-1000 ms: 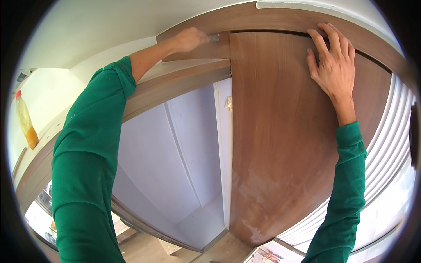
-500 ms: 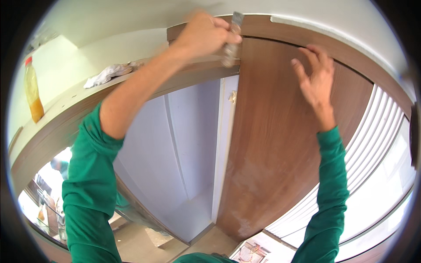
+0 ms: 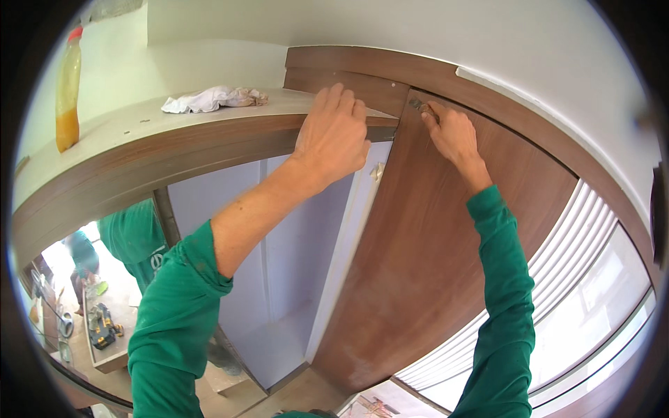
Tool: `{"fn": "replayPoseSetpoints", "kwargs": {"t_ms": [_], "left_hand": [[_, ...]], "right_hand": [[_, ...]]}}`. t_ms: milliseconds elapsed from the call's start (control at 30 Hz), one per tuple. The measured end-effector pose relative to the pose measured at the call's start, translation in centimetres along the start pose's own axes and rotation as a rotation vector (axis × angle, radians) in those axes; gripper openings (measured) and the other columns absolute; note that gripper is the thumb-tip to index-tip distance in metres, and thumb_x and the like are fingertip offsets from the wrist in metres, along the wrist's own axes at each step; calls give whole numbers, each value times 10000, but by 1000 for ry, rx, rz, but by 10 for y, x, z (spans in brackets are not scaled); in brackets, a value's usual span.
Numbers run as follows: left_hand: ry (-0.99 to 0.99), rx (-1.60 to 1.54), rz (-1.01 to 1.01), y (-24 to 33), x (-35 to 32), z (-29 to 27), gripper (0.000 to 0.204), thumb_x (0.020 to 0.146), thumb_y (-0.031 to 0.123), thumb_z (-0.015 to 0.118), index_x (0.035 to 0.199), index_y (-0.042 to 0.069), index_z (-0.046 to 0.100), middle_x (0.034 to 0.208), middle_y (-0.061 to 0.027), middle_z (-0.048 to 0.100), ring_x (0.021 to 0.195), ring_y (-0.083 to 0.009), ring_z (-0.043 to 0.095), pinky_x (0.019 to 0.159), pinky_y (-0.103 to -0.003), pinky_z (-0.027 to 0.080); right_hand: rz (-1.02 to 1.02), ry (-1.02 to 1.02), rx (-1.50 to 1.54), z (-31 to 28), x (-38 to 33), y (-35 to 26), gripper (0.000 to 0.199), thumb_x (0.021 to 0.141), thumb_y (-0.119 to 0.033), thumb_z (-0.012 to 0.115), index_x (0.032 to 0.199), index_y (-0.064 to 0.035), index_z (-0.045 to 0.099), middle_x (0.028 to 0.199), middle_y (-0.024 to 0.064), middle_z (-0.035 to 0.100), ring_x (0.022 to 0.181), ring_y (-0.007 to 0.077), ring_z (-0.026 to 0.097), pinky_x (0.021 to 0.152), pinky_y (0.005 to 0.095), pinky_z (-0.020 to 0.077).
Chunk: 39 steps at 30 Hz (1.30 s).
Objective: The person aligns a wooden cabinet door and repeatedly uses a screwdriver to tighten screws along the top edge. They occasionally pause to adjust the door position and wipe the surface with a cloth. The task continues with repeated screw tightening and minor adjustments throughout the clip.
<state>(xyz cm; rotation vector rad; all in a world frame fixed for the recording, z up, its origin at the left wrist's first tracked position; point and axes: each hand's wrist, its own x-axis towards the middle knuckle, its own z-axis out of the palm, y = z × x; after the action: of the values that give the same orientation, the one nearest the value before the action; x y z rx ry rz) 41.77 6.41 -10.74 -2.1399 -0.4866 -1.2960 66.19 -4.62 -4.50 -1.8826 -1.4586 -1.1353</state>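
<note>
A small grey blade, seemingly of a putty knife (image 3: 416,104), lies against the upper left corner of a brown wooden door panel (image 3: 411,237). My right hand (image 3: 454,138) is closed on this tool; its fingers hide the handle. Left of it, my left hand (image 3: 333,136) is raised in front of the cabinet's top edge (image 3: 244,131). Its fingers are bent with small gaps between them, and I see nothing in them. The fingertips are hidden from me. Above both hands runs a brown wooden trim strip (image 3: 362,64) along the ceiling.
A crumpled white cloth (image 3: 202,101) and a red-capped bottle of yellow-orange liquid (image 3: 68,97) are on the cabinet top. Below is the open, pale cabinet interior (image 3: 300,230). White ribbed slats (image 3: 550,258) stand at right. A cordless drill (image 3: 103,331) shows at lower left.
The putty knife has passed from my left hand to my right. My left hand has come lower; my right hand has moved left to the panel's corner. The view has shifted.
</note>
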Motion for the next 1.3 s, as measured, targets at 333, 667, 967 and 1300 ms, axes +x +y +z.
{"fn": "replayPoseSetpoints", "kwargs": {"t_ms": [333,667,967,1300], "left_hand": [[69,281,-6,8,-15,47,550,841,309,701,1225,-84,679,1226,-216,635,1187,-352,544,1162,-481,318],[153,330,-5,6,-20,51,438,809,302,693,1056,-55,745,1072,-187,683,1122,-348,571,1142,-498,317],[187,353,3,6,-18,56,460,815,303,690,1087,-62,752,1087,-201,697,1115,-352,578,1121,-498,343],[223,384,6,4,-20,58,402,829,288,677,1048,-41,753,1057,-189,699,1107,-345,586,1117,-503,351]], "right_hand": [[-154,-198,-329,27,80,6,340,1008,-317,627,1308,-198,734,1019,166,777,959,406,728,857,529,578],[-148,-320,-435,21,123,-32,261,926,-252,662,1101,-173,837,1038,182,779,987,404,729,899,503,581],[-208,-411,-523,18,145,-39,274,895,-250,657,1073,-133,831,1023,182,782,1015,394,728,905,486,578],[-181,-455,-605,18,159,-52,249,876,-239,672,1008,-74,802,1045,149,786,1048,369,725,894,490,581]]}}
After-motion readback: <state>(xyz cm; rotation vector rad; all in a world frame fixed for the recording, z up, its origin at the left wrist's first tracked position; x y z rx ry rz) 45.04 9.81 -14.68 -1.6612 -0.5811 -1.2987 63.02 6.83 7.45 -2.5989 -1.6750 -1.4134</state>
